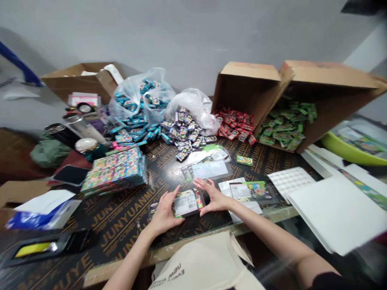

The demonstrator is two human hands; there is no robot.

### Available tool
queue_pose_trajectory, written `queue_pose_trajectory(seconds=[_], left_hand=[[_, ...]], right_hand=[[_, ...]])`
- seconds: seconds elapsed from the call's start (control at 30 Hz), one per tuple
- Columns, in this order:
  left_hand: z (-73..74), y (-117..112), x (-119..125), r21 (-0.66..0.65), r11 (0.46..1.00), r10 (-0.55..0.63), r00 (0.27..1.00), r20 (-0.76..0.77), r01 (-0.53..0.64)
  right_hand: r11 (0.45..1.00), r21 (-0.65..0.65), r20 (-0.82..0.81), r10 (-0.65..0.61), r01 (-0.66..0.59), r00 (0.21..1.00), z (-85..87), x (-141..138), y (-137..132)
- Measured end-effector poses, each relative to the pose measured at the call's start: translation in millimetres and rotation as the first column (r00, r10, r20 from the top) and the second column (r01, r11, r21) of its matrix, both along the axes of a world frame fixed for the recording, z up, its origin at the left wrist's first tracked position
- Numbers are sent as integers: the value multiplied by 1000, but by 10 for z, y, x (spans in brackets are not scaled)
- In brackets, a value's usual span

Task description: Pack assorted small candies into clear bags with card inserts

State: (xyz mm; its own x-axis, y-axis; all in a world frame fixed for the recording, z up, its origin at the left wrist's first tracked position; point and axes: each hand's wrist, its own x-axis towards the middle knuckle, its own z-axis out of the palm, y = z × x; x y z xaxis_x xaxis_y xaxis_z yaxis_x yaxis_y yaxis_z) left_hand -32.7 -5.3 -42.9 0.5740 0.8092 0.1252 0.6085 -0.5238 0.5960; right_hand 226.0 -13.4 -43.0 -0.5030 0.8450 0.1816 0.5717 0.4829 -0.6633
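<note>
My left hand and my right hand both grip a small clear packet with a white label and colourful pieces inside, held just above the dark table. The left hand clasps its left edge, the right hand its right edge with fingers partly spread. More clear packets lie just beyond, and another packet with a green card lies to the right.
A stack of filled packets sits at the left. Bags of blue and purple candies lie at the back, beside tipped boxes spilling red and green candies. White sheets lie at the right.
</note>
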Motion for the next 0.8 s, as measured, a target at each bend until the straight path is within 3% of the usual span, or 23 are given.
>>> queue_pose_trajectory(seconds=[0.1,0.17,0.23,0.27,0.3,0.33,0.4,0.43,0.47,0.5,0.57,0.63,0.7,0.73,0.77,0.8], left_hand=[[8,53,25,21,991,130,991,23,-130],[-25,88,50,30,987,157,988,10,-157],[-82,109,56,41,991,130,991,-24,-129],[-118,115,44,51,992,116,992,-43,-114],[-155,121,23,62,993,106,992,-63,-102],[-192,128,-7,72,993,99,991,-85,-93],[-245,145,-65,79,994,89,988,-126,-79],[-252,154,-79,75,994,92,986,-137,-83],[-240,160,-73,65,993,111,985,-132,-103],[-204,161,-43,43,989,147,984,-100,-144],[-64,146,96,-87,965,253,966,45,-249],[130,118,309,-368,891,368,898,241,-266],[304,101,528,-714,698,461,800,383,-61],[362,98,618,-803,591,452,794,406,75],[398,97,687,-838,522,453,780,431,160],[411,97,734,-853,486,489,750,444,189]], right_hand=[[986,74,6,-150,150,989,15,-82,-48],[991,94,22,-99,97,995,6,-78,-23],[987,115,52,-120,114,991,11,88,85],[965,139,64,-233,222,970,25,253,165],[905,170,66,-405,390,912,46,469,254],[806,198,79,-580,558,811,71,724,342],[626,189,147,-780,757,608,126,1259,486],[588,152,181,-807,795,562,151,1485,532],[583,134,190,-809,801,557,172,1649,559],[598,116,197,-797,793,572,192,1733,569],[667,103,177,-742,738,647,232,1638,539],[827,91,115,-562,555,819,300,1258,449],[983,66,35,-173,170,984,419,772,317],[998,37,19,48,-49,999,491,552,249],[980,25,4,197,-197,980,563,368,191],[963,21,-8,270,-270,963,626,228,147]])
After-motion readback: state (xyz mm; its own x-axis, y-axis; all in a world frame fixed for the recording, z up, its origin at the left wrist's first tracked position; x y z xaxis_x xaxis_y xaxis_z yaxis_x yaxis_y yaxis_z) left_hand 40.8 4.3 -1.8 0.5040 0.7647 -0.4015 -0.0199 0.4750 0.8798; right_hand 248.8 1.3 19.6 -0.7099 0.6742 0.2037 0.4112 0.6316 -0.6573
